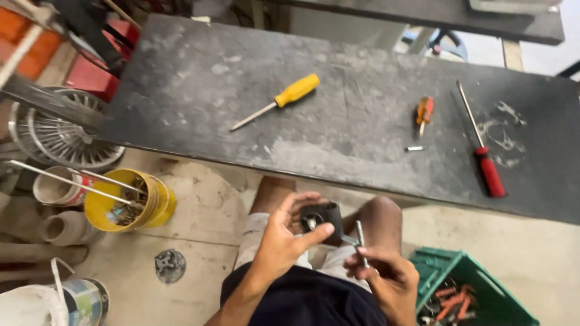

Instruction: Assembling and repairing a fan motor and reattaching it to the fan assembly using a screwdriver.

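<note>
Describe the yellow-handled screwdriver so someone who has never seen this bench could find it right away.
Start at the long dark workbench above the seated person's knees. The yellow-handled screwdriver lies alone on its left half, tip toward the near edge. The red-handled screwdriver and the small orange tool lie far right.

yellow screwdriver (287, 98); red screwdriver (483, 151); green crate (477, 290)

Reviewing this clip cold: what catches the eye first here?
The left hand grips a small dark part over the lap while the right hand holds a thin metal tool beside it. On the dark workbench above lie a yellow-handled screwdriver and a red-handled screwdriver.
</note>
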